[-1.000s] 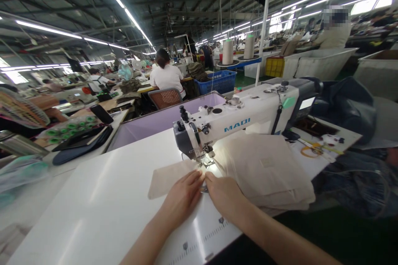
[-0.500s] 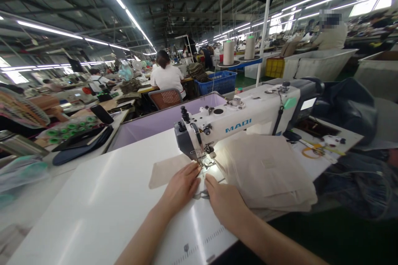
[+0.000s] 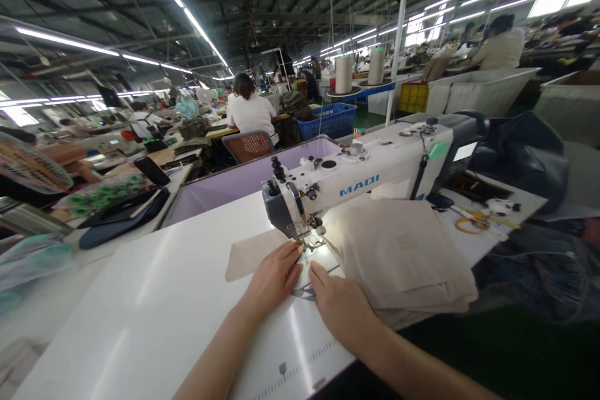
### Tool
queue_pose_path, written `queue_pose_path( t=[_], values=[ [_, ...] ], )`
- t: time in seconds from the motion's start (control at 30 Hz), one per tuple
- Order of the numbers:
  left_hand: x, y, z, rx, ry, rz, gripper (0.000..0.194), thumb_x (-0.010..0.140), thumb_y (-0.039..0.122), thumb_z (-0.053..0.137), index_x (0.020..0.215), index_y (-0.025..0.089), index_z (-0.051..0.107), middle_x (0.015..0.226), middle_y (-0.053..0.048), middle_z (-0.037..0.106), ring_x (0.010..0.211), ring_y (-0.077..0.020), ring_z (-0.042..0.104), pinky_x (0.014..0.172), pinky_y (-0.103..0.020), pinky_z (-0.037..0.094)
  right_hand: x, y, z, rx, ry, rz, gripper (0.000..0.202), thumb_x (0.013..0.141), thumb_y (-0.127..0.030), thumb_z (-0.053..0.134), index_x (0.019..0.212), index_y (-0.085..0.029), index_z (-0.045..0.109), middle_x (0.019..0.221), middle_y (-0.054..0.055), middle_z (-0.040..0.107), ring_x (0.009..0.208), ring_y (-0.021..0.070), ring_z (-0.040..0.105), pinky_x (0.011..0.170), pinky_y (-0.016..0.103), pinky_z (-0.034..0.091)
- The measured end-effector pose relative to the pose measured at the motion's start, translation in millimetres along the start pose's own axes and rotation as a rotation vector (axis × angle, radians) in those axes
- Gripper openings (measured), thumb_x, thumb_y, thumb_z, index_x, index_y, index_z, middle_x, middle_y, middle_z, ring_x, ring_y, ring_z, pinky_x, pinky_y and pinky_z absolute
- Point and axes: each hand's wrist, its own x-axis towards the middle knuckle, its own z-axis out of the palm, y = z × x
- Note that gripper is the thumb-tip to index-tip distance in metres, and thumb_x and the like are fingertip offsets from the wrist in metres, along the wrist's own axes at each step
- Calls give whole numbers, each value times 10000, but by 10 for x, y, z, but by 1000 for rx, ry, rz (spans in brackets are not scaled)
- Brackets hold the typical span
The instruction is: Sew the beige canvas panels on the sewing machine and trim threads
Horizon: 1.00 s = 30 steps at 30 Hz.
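My left hand (image 3: 275, 272) lies flat at the sewing machine's needle, its fingers stretched over the edge of a beige fabric piece (image 3: 253, 254). That piece reaches left across the white table. Just right of it, my right hand (image 3: 344, 309) rests by the metal needle plate (image 3: 323, 257), fingers bent and pressed together. Whatever sits under its fingertips is hidden. The white sewing machine (image 3: 359, 187) stands over both hands, its lamp lighting the presser foot (image 3: 315, 242). Beside my right hand is a stack of beige fabric panels (image 3: 403, 256) under the machine arm.
Behind the table stands a lilac bin (image 3: 210, 197). Thread cones (image 3: 344, 75) stand on a blue holder behind the machine. Scissors with yellow handles (image 3: 470, 222) lie at the right. A person in a white shirt (image 3: 252, 114) sits ahead, near a blue basket (image 3: 328, 122).
The view has shifted very slightly. Both hands stay at the needle, and the beige piece lies almost where it was.
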Motion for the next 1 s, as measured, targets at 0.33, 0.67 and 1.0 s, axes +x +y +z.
queue_pose_path(
  t=[0.33,0.67,1.0],
  values=[
    [-14,-15,21,34,18,-20,375,1000,331,463,1290,183,650,1350,-114,655,1268,-269,604,1090,-447,504,3,8,42,-40,47,-37,412,942,-80,460,1337,-80,578,1342,217,622,733,199,725,590,288,586],
    [-48,-17,74,62,21,-49,381,1008,298,449,1334,182,609,1390,-121,626,1315,-264,567,1111,-493,475,-8,-4,-17,-60,32,-57,473,888,-33,483,1355,-70,555,1382,218,593,724,188,708,578,281,562],
    [-61,-108,104,156,-2,-58,421,1021,358,425,1357,166,591,1412,-135,604,1335,-294,535,1080,-533,485,-3,-49,-13,-53,114,-54,410,883,-39,506,1288,-60,565,1296,217,631,693,202,684,511,316,524]
  ],
)
